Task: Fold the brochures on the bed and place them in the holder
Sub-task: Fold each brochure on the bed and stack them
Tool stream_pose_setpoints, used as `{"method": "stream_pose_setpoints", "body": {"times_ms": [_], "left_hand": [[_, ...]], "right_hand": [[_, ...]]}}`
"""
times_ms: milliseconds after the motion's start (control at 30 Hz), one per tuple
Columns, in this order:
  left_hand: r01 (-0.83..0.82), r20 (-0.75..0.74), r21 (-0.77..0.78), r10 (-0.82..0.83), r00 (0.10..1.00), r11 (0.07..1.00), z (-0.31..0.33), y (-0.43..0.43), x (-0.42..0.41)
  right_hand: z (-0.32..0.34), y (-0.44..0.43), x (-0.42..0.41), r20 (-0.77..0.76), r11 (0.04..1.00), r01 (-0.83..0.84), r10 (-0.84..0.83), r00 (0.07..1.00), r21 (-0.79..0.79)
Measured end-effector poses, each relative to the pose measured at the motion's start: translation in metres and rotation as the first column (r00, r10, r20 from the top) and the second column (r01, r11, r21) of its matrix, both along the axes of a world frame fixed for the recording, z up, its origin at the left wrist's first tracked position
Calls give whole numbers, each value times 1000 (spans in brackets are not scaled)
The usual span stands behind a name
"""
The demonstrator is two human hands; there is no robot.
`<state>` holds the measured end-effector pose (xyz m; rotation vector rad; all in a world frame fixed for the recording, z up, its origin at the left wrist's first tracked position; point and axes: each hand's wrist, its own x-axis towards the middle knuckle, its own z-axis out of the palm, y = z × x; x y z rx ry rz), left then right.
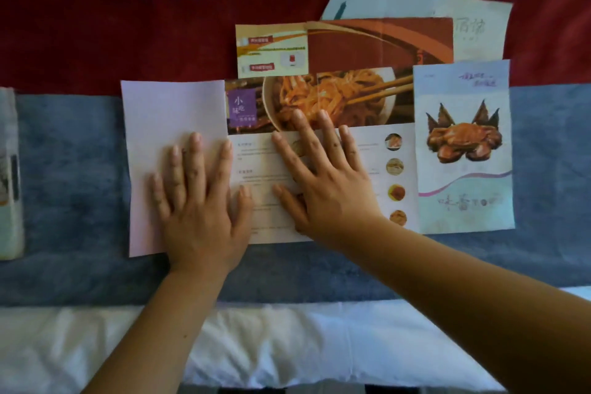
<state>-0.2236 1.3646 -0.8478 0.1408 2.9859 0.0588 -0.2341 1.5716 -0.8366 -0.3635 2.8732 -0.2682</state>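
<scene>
Pressing flat | both hands open: left hand (200, 198) on brochure (351, 150) flap (172, 125) | right hand (323, 182) mid-panel

Paper brochure (319, 150), smooth, printed; folded flap (160, 125) plain matt. Blue bed runner (73, 189) cloth, napped; white sheet (287, 345) creased.

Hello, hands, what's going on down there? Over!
Both hands flat and open: left hand on folded-over blank flap, right hand on noodle brochure. More brochures overlap its top edge. Holder not visible.
</scene>
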Motion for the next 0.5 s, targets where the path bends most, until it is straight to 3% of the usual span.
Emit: {"method": "stream_pose_setpoints", "body": {"times_ms": [133, 300, 500], "left_hand": [[-72, 16, 19, 72, 997, 997, 5, -55, 5], [-49, 35, 111, 45, 998, 993, 7, -95, 4], [-92, 45, 45, 90, 995, 995, 9, -114, -7]], "right_hand": [[0, -14, 6, 43, 1000, -29, 29, 999, 4], [-2, -19, 7, 28, 999, -17, 16, 999, 36], [-5, -29, 6, 5, 996, -23, 23, 1000, 91]]}}
